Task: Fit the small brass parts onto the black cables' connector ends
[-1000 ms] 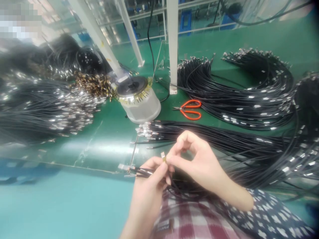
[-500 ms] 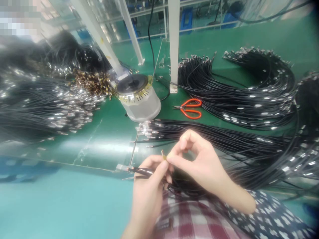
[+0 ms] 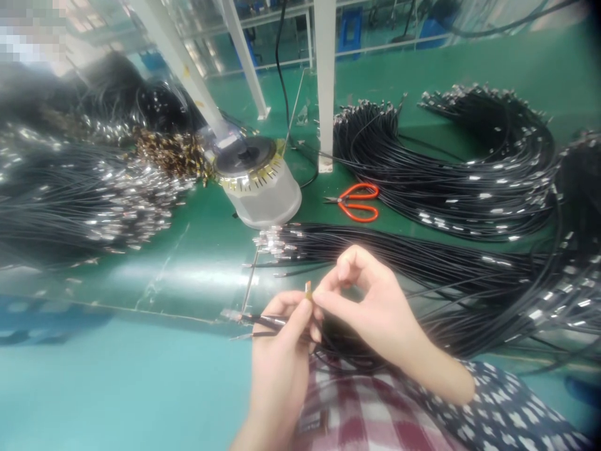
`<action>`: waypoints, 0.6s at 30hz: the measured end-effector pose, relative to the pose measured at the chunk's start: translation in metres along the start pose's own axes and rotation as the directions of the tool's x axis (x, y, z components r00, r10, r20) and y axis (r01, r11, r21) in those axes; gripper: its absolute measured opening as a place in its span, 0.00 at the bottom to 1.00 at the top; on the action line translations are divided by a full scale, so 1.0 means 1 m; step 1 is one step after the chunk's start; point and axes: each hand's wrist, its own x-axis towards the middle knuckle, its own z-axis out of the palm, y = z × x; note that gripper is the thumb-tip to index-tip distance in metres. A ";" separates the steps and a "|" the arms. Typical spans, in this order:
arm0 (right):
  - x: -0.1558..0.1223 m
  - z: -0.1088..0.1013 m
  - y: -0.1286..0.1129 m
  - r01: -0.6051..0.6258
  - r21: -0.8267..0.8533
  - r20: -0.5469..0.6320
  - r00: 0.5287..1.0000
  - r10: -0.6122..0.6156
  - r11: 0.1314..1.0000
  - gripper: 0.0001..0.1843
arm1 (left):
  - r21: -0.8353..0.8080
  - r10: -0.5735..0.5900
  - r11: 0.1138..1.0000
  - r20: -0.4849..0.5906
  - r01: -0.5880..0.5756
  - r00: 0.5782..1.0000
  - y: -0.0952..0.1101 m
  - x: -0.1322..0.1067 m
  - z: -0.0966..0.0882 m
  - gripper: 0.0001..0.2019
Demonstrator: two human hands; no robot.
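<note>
My left hand (image 3: 280, 354) is closed around several black cables (image 3: 263, 322), whose ends stick out to the left past the fingers. Between its thumb and forefinger one cable end points up, with a small piece of yellow tape (image 3: 308, 294) at it. The thumb and forefinger of my right hand (image 3: 375, 307) pinch together right beside this tape, at its right edge. Whether the tape goes fully round the cable is too small to tell. Behind the hands lies a bundle of black cables (image 3: 338, 241) with pale, shiny ends.
A round white tape dispenser (image 3: 267, 205) with yellow strips round its rim stands beyond my hands. Orange-handled scissors (image 3: 342, 203) lie right of it. Coiled cables (image 3: 451, 181) cover the right side, and a cable pile (image 3: 94, 200) the left. White posts (image 3: 325, 88) rise at the back.
The cable end between my left thumb and forefinger has turned slightly more upright. Both hands stay almost in place, and the whole view has shifted a little.
</note>
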 end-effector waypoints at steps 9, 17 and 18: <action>0.002 -0.001 0.005 -0.008 -0.049 0.001 1.000 0.008 0.999 0.18 | 0.009 -0.045 0.999 0.041 0.045 0.998 -0.004 0.001 -0.005 0.07; 0.012 -0.012 0.016 -0.024 0.144 0.196 0.981 -0.005 0.989 0.19 | 0.079 -0.072 0.995 0.091 0.065 0.993 -0.001 0.003 -0.007 0.07; 0.013 -0.013 0.017 -0.017 0.157 0.204 0.979 -0.015 0.987 0.19 | 0.073 -0.075 0.995 0.097 0.068 0.992 -0.001 0.002 -0.007 0.06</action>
